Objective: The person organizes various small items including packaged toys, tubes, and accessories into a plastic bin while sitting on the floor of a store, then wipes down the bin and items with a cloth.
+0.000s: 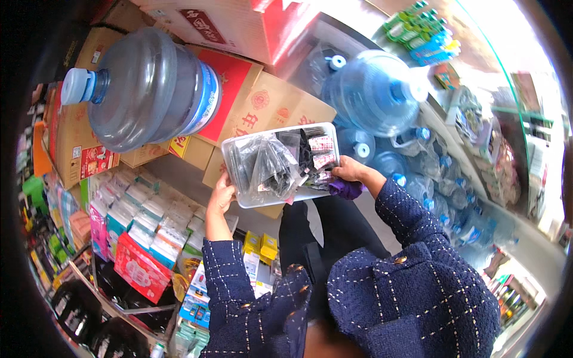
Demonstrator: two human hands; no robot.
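Observation:
A white plastic tray (280, 130) is held between both hands in front of the body, at the middle of the view. My left hand (222, 193) grips its left edge, and my right hand (351, 170) grips its right edge with a bunched purple cloth (346, 189) just below the fingers. Inside the tray, clear plastic bags (273, 168) with dark contents fill the left and middle. Small packets with a red-and-white checked pattern (322, 144) lie at the right, beside black items that I cannot tell exactly.
A large water bottle (147, 89) lies on cardboard boxes (277, 100) at the upper left. More large water bottles (369, 94) stand at the right, near many smaller bottles (425, 179). Packs of tissues (152, 223) and a red package (142, 268) fill a shelf at the lower left.

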